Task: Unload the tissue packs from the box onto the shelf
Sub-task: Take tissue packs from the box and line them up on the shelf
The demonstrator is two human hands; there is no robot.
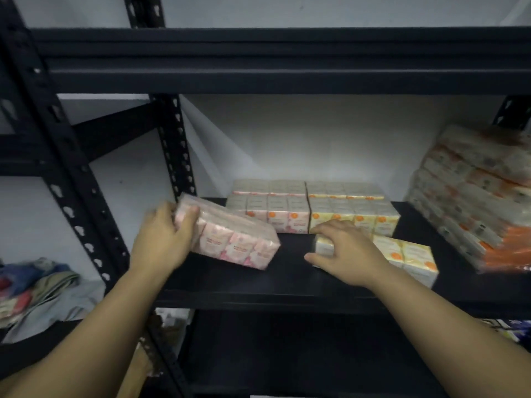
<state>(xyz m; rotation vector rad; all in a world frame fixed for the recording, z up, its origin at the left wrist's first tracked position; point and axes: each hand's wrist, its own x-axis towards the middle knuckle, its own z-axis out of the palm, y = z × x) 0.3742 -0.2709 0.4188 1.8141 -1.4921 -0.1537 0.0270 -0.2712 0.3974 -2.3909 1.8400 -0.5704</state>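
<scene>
On black shelf [287,271] (white wall behind): left hand [163,237] grips pink pack [235,242], right hand [344,251] yellow pack [408,259].

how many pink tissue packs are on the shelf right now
2 in view: one pink pack gripped by the left hand at the shelf front, tilted; another pink pack at the back beside the yellow ones. More may be hidden behind.

White wall [316,139] behind black metal racking [74,173]; dim light.
</scene>
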